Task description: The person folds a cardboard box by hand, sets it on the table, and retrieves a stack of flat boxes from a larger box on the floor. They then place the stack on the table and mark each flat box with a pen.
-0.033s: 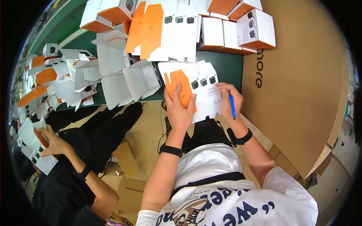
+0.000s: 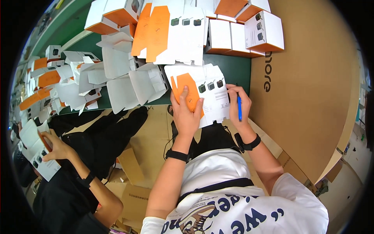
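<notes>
A flattened white and orange carton (image 2: 212, 99) with pictures of small devices leans over the near edge of the green table. My left hand (image 2: 186, 113) holds its left side, with a finger and the thumb lying on the printed face; the other fingers are partly hidden. At the carton's right edge, my right hand (image 2: 238, 103) has its fingertips bent against the card. A blue pen (image 2: 239, 109) is held in that same hand, pointing down toward the wrist.
Behind lie more flat cartons (image 2: 157, 35) and folded boxes (image 2: 265, 33). Open boxes (image 2: 146, 85) crowd the green table (image 2: 237, 70) to the left. A tall brown cardboard sheet (image 2: 300, 89) stands at right. At far left, another person's hand (image 2: 58, 146) holds a carton.
The blue pen has tilted slightly more upright in my right hand. Otherwise my hands and the carton stay nearly where they were.
</notes>
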Motion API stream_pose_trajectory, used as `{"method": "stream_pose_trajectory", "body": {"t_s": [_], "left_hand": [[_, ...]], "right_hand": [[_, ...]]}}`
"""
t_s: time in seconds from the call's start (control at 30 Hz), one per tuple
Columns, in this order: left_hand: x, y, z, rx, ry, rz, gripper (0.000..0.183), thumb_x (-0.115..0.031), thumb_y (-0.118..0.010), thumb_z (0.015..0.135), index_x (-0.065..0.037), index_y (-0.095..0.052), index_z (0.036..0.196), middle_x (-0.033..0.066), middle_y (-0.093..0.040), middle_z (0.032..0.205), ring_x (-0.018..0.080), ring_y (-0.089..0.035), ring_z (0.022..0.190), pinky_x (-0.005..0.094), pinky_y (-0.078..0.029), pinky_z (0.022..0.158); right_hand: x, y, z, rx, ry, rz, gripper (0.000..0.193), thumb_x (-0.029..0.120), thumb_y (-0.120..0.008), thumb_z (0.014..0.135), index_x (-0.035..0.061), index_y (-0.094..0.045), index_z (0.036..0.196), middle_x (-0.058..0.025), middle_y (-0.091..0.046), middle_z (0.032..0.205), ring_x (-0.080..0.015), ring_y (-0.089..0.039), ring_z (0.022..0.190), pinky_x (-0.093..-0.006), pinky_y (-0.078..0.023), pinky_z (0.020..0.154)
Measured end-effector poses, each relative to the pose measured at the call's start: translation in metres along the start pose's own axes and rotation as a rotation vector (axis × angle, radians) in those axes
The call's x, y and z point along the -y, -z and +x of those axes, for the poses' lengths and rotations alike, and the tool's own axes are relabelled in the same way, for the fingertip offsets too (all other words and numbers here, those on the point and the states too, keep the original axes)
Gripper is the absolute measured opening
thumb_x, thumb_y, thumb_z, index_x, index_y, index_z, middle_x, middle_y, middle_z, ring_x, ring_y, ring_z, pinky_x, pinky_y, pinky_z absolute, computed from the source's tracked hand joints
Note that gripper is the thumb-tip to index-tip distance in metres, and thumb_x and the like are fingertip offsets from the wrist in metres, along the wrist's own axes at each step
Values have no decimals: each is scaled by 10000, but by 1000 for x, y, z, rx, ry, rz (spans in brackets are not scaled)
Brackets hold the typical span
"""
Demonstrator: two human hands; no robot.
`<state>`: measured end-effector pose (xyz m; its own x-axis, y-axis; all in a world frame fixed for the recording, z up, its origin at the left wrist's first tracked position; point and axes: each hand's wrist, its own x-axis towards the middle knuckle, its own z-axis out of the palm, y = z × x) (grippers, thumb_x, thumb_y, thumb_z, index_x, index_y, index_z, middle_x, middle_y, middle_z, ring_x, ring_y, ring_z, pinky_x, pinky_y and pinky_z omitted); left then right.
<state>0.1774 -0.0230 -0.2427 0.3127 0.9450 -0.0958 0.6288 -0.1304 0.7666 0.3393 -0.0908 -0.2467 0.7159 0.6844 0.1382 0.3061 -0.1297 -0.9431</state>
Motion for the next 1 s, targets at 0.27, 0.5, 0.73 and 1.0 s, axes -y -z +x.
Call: {"method": "stream_pose_trajectory", "body": {"t_s": [0.27, 0.5, 0.73, 1.0], "left_hand": [[16, 3, -3, 40, 24, -105, 715, -370, -601, 1009, -162, -273, 1610, 329, -318, 1554, 512, -443, 1356, 498, -443, 1074], [8, 16, -2, 107, 65, -39, 734, -292, -644, 976, -163, -283, 1603, 301, -341, 1548, 493, -435, 1371, 500, -452, 1073], [71, -30, -20, 35, 93, -474, 937, -379, -800, 834, -189, -290, 1597, 213, -380, 1551, 416, -454, 1387, 479, -491, 1034], [5, 10, 1, 46, 60, -96, 938, -308, -814, 843, -213, -271, 1603, 255, -377, 1533, 470, -471, 1339, 496, -483, 1035]], "right_hand": [[6, 16, 5, 131, -156, -296, 494, 200, -904, 765, 56, -465, 938, -98, -479, 788, -245, -447, 694, -350, -461, 675], [82, 86, -6, 268, -91, -310, 315, 72, -753, 868, 52, -449, 946, -38, -410, 813, -147, -401, 761, -271, -404, 709], [143, 5, 56, 274, 67, 50, 302, 33, -725, 920, 49, -445, 1031, -13, -394, 926, -104, -384, 839, -246, -384, 740], [64, -13, 72, 281, 21, -99, 282, 189, -477, 1079, 24, -672, 959, -77, -639, 877, -133, -581, 742, -283, -481, 682]]}}
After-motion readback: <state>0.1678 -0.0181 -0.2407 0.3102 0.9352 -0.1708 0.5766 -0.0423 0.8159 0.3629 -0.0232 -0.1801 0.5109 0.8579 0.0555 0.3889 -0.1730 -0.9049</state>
